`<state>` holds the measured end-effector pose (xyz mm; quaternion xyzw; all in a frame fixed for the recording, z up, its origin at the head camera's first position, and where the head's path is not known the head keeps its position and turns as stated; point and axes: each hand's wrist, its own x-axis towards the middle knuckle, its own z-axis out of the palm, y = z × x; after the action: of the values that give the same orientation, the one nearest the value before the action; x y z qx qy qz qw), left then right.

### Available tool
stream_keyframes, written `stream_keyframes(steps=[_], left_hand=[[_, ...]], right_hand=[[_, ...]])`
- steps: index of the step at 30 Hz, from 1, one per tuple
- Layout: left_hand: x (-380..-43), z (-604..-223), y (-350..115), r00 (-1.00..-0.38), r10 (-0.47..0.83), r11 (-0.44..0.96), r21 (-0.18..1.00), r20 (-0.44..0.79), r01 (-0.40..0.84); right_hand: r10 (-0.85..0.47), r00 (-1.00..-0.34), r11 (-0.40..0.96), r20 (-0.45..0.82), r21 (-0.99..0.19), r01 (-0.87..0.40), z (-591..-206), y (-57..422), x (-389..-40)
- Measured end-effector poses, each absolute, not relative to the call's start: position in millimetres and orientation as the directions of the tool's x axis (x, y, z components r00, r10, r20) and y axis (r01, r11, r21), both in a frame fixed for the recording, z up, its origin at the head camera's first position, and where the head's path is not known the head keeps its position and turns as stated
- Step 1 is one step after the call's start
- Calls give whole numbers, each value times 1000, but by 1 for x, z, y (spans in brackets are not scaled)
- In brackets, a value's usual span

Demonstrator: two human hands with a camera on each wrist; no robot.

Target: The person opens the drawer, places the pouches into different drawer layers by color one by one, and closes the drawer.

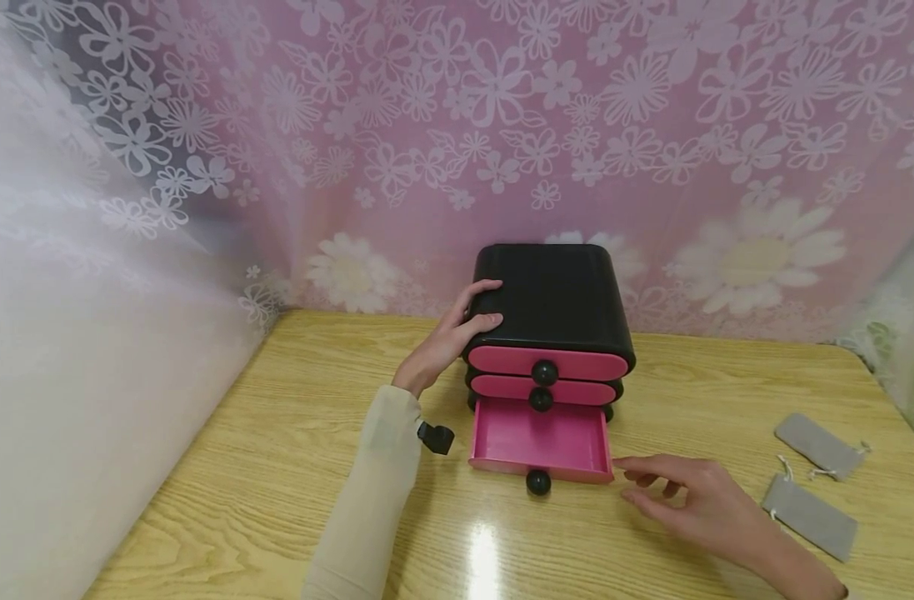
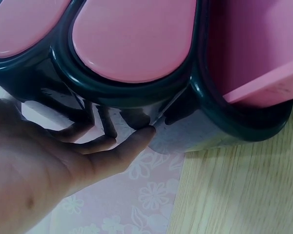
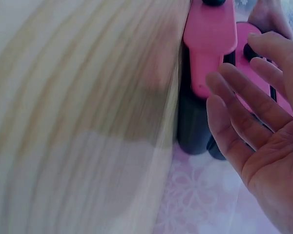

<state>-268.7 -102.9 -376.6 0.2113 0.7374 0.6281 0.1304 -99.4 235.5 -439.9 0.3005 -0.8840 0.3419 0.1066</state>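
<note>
A small black drawer cabinet (image 1: 550, 292) with pink fronts and round black knobs stands on the table. Its bottom drawer (image 1: 539, 437) is pulled out, showing a bare pink inside, while the two drawers above it are closed. My left hand (image 1: 457, 329) rests against the cabinet's left side, with thumb and a finger over the top edge; in the left wrist view its fingers (image 2: 132, 146) lie along the glossy black side. Beside the pulled-out drawer's right front corner is my right hand (image 1: 685, 496), holding nothing, its fingers loosely bent and index fingertip right at that corner.
Two grey drawstring pouches (image 1: 812, 512) lie on the wooden table (image 1: 292, 467) to the right of my right hand. A pink flowered curtain (image 1: 427, 167) hangs behind the cabinet, and a pale sheet (image 1: 112, 333) hangs along the left side.
</note>
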Motion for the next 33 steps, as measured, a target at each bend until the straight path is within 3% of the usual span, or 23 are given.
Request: stream_keyframes(steps=[12, 33], left_hand=[[-269, -377, -103, -877, 474, 120, 981, 79, 153], [-268, -377, -102, -877, 473, 110, 982, 85, 155]], right_hand=[[-368, -762, 672, 533, -413, -614, -438, 275, -98], [-172, -906, 855, 387, -398, -333, -452, 344, -84]])
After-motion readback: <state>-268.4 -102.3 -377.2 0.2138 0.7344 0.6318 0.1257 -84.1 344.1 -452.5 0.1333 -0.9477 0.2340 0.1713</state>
